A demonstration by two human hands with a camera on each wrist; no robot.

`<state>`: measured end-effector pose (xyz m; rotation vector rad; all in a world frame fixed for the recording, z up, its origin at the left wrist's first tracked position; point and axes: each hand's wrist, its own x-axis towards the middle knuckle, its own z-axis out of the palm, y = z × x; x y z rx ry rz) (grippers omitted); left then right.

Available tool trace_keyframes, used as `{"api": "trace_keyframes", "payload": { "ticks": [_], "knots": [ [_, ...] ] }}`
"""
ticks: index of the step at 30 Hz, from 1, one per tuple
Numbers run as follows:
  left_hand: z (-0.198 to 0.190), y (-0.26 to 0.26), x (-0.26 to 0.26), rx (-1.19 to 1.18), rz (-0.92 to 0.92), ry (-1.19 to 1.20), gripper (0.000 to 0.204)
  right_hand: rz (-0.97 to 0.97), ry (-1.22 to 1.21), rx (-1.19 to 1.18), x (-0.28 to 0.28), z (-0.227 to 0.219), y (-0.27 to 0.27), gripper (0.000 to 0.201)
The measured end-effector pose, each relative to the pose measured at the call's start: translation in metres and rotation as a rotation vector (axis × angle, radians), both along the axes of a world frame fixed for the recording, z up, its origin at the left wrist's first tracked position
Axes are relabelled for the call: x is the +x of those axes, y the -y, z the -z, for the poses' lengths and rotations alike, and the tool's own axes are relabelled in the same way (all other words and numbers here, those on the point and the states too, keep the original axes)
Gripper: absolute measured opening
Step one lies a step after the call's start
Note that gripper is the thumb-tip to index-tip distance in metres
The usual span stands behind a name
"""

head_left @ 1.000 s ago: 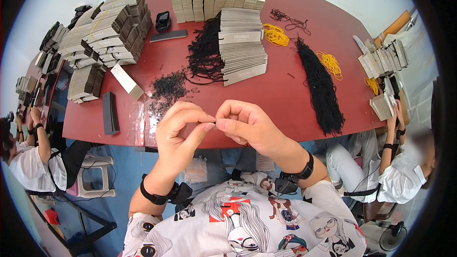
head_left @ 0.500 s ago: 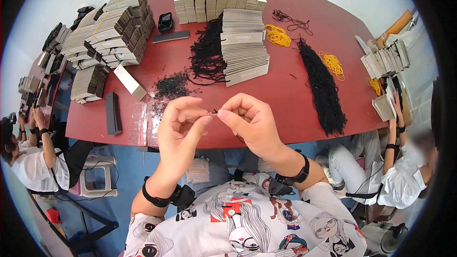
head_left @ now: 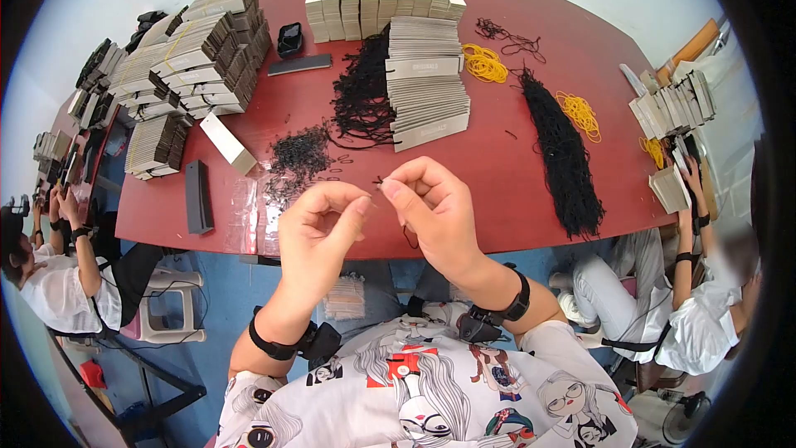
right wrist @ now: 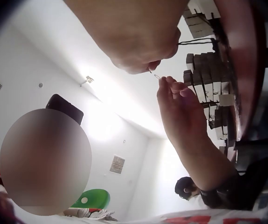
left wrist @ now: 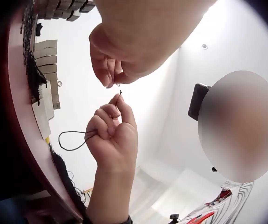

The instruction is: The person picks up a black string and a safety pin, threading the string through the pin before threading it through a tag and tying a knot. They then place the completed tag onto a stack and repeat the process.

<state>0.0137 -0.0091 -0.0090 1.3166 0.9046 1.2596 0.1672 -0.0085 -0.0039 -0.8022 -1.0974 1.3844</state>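
Between thumb and fingertips my right hand (head_left: 435, 214) pinches a thin black cord (left wrist: 72, 132); its knotted end pokes out past the fingertips, and a loop hangs from the other side of the hand in the left wrist view. My left hand (head_left: 317, 228) faces it a short gap away, thumb and forefinger pinching a tiny clip (right wrist: 157, 76), which shows as a small bright loop in the right wrist view. Both hands are raised at the table's near edge. Beyond the left hand lies a pile of small black clips (head_left: 300, 153).
On the red table (head_left: 481, 174) stand stacked grey tags (head_left: 429, 83), white-topped blocks (head_left: 381, 0) and tall stacks (head_left: 195, 58) at left. Black cords (head_left: 560, 153) and yellow bands (head_left: 578, 116) lie at right. People sit at both sides.
The hands, touching at the fingertips a second ago, have drawn apart slightly. The black cord end now shows clear of the left fingers, beside the right fingertips.
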Motion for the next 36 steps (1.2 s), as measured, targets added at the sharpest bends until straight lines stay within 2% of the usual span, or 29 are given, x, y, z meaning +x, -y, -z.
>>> {"api": "trace_keyframes", "payload": {
  "ticks": [2,3,5,11,24,26,30,32,33,35,36],
  "knots": [
    [-0.002,0.0,-0.001,0.032,-0.145,-0.058,0.008,0.047,0.041,0.029,0.003,0.005,-0.001,0.008],
    [-0.003,0.0,-0.001,0.032,-0.146,-0.06,0.008,0.046,0.038,0.029,0.003,0.004,-0.001,0.008],
    [-0.003,-0.001,0.001,0.139,-0.236,-0.183,0.005,-0.041,0.044,-0.008,0.004,0.002,-0.001,0.009],
    [0.0,0.001,0.003,0.274,-0.258,-0.304,0.007,-0.133,-0.013,-0.114,0.005,-0.002,-0.004,0.01],
    [-0.003,0.008,0.004,0.38,-0.325,-0.462,0.008,-0.036,0.003,-0.078,-0.001,0.003,0.001,0.01],
    [-0.002,0.009,0.005,0.367,-0.32,-0.435,0.007,0.04,0.036,0.003,-0.005,0.005,0.002,0.011],
    [-0.004,0.009,0.005,0.347,-0.298,-0.425,0.01,0.008,0.017,0.028,-0.003,0.006,0.001,0.012],
    [-0.006,0.009,0.005,0.122,-0.151,-0.046,0.012,-0.061,-0.074,-0.041,0.001,0.002,0.001,0.011],
    [-0.008,0.007,0.004,0.122,-0.152,-0.046,0.012,-0.063,-0.073,-0.041,0.002,0.001,0.0,0.011],
    [-0.012,0.002,-0.001,0.035,0.011,0.047,0.016,-0.149,-0.127,-0.075,0.003,0.0,-0.001,0.011],
    [-0.009,0.0,-0.003,0.035,0.011,0.047,0.016,-0.149,-0.127,-0.076,0.004,0.0,-0.002,0.011]
  ]
}}
